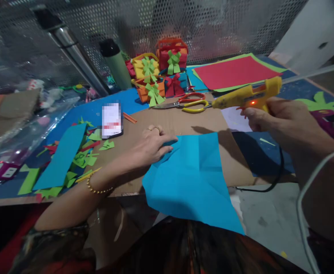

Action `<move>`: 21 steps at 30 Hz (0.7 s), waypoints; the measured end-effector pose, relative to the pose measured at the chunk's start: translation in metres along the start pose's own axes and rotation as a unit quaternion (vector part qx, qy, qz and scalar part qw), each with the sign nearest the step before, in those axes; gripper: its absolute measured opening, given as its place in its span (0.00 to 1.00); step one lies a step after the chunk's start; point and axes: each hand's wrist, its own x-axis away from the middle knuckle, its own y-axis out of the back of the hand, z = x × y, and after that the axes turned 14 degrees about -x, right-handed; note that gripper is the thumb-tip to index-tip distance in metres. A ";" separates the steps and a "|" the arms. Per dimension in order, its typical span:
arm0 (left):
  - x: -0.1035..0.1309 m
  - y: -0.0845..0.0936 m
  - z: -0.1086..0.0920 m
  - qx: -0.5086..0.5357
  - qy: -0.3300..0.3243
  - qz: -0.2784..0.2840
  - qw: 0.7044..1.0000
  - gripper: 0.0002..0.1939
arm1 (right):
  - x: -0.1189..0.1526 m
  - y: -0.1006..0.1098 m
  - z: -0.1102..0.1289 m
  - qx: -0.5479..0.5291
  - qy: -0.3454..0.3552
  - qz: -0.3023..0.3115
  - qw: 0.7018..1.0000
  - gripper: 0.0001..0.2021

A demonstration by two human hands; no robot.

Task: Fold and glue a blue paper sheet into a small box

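Note:
A creased sheet of blue paper (189,175) lies on brown cardboard (138,142) and hangs over the table's front edge toward my lap. My left hand (158,142) presses on its upper left corner, with thumb and forefinger pinched at the paper's edge. In my right hand (275,118) is a yellow hot glue gun (246,95), raised above the cardboard at the right. An orange-red light glows on its body, and a clear glue stick (312,74) juts from its back. The nozzle points left, near the handles of the scissors (188,102).
Small paper bags with bows (158,72) stand at the back. Right of them lie red paper sheets (235,70). A phone (111,120), green paper scraps (82,158) and a blue paper strip (65,156) are on the left. Behind stand a steel flask (75,53) and green bottle (117,66).

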 end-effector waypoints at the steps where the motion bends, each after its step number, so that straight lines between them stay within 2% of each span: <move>1: -0.001 0.000 0.000 -0.004 0.001 -0.001 1.000 0.19 | 0.001 -0.001 -0.002 -0.005 -0.001 0.000 1.000 0.38; 8: 0.001 0.006 -0.006 -0.029 0.005 0.029 0.999 0.20 | 0.003 -0.010 -0.011 -0.023 -0.005 0.017 1.000 0.39; 12: 0.003 0.006 -0.007 -0.025 0.003 0.006 1.000 0.18 | 0.004 -0.012 -0.012 -0.036 -0.007 0.016 0.999 0.39; 16: 0.003 0.000 -0.005 -0.035 -0.013 -0.012 0.999 0.16 | 0.013 -0.006 0.002 -0.039 0.015 0.041 0.998 0.37; 21: 0.004 -0.006 -0.006 -0.044 -0.017 -0.056 0.997 0.15 | 0.026 -0.005 0.026 -0.014 0.031 0.130 0.991 0.38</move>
